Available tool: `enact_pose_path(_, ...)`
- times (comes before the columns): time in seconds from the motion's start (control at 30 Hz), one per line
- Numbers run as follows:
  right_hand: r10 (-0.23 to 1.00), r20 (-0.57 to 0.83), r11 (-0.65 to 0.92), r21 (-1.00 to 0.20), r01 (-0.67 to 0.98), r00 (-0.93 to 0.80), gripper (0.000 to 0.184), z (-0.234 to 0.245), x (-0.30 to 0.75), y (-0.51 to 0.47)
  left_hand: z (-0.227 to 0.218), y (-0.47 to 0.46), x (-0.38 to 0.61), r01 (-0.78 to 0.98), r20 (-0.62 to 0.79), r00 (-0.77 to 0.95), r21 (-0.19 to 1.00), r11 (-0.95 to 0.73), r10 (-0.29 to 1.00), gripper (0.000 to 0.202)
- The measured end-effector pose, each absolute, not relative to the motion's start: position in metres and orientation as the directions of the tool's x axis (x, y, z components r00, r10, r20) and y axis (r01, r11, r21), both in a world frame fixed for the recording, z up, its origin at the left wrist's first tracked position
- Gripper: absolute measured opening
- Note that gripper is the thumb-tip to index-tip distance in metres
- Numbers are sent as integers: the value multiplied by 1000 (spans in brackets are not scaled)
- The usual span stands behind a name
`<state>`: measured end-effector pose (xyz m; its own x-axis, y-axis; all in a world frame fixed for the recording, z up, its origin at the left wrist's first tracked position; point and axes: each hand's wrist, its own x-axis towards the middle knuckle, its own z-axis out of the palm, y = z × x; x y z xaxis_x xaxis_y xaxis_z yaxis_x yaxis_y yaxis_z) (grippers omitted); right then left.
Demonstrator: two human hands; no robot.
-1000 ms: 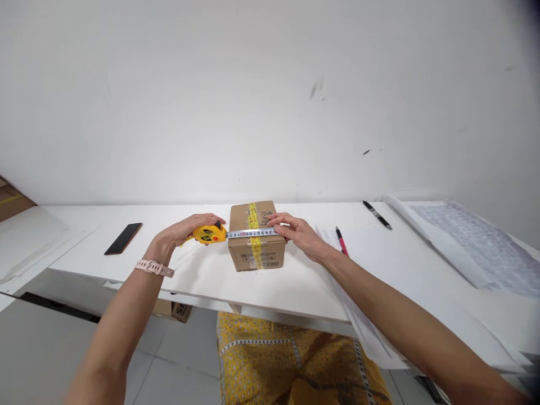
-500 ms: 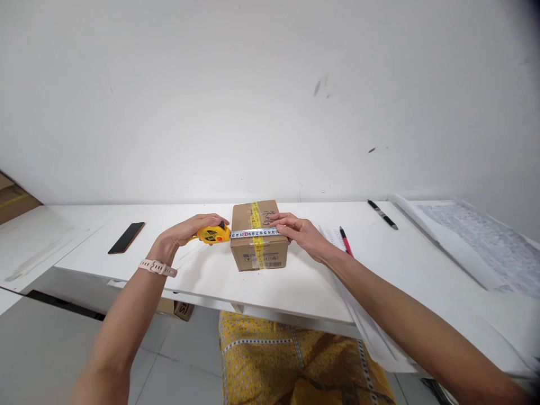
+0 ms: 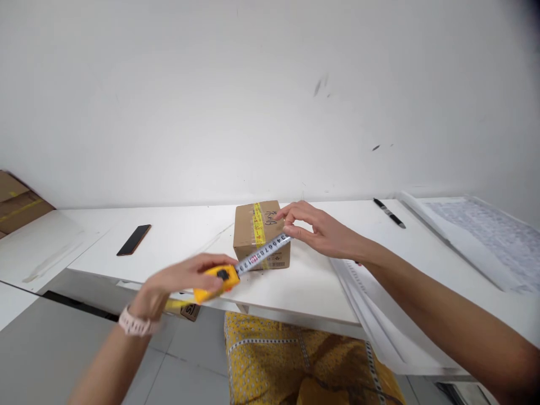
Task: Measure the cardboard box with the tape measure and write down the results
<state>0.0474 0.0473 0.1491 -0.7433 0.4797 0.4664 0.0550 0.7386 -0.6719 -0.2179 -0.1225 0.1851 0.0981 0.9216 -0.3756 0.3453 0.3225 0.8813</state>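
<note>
A yellow tape measure [image 3: 225,279] is gripped in my left hand [image 3: 188,277], low over the table's front edge. Its white numbered blade [image 3: 265,251] runs slanting up to the right, in front of the cardboard box [image 3: 247,226]. My right hand [image 3: 318,228] pinches near the blade's far end between thumb and finger, at the box's right side; the very tip is hidden. The small brown box stands on the white table [image 3: 189,230] with yellow printed tape and black handwriting on top.
A dark phone [image 3: 134,240] lies left on the table. To the right are a black pen [image 3: 388,213], loose papers [image 3: 371,304] under my right forearm, and written sheets [image 3: 485,242]. Larger cartons [image 3: 21,205] stand far left. Another small box [image 3: 189,311] shows below the table edge.
My left hand has brought the tape measure down toward the front edge. The blade has left the box's top and now slants before it. My right hand has shifted slightly right.
</note>
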Motion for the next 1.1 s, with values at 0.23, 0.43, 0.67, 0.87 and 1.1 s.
enact_pose_path(0.23, 417, 419, 650, -758, -58, -807, 25, 138, 50, 30, 89, -194, -159, -236, -230, -31, 947, 216, 973, 55)
enact_pose_path(0.43, 740, 344, 517, -840, 162, -578, 41, 93, 58, 51, 72, -179, -170, -282, -115, -506, 959, -37, 855, 49)
enact_pose_path(0.67, 655, 336, 625, -745, 234, -677, 76, 63, 48, 53, 55, -127, -171, -188, -78, -506, 982, -21, 859, 41)
enact_pose_path(0.87, 693, 398, 633, -735, 244, -601, 52, 98, 40, 41, 72, -132, -159, -301, -77, -497, 949, -88, 864, 42)
enact_pose_path(1.1, 686, 637, 728, -613, 308, -353, 25, 126, 42, 51, 118, -149, -134, -143, 41, -497, 981, -128, 867, 45)
